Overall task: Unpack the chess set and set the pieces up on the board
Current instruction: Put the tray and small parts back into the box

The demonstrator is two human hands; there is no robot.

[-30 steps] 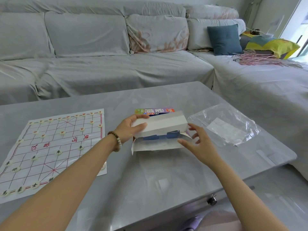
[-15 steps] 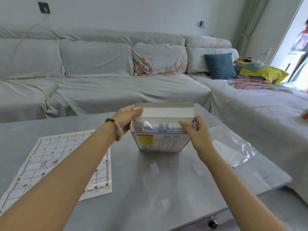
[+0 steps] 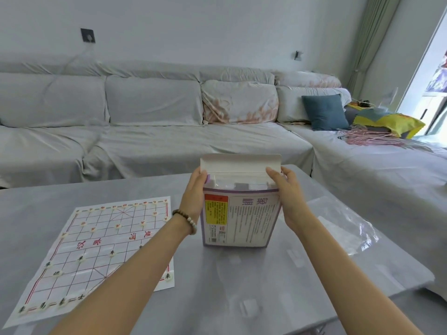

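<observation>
A cardboard chess set box [image 3: 244, 221] stands upright on the grey table [image 3: 278, 286], its top flap open and raised. My left hand [image 3: 194, 194] grips the box's upper left edge and my right hand [image 3: 286, 192] grips its upper right edge. To the left lies a paper Chinese chess board [image 3: 101, 250] with several small round white pieces [image 3: 167, 276] set along its near and far rows. My left forearm hides part of the board's near right side.
A crumpled clear plastic bag [image 3: 343, 226] lies on the table right of the box. A grey covered sofa [image 3: 154, 131] wraps round the far and right sides, with a blue cushion [image 3: 325, 112] and a yellow bag [image 3: 391, 122].
The box has gone from lying flat to standing upright with its flap raised, now held by both hands at its top. My view has tilted upward.
</observation>
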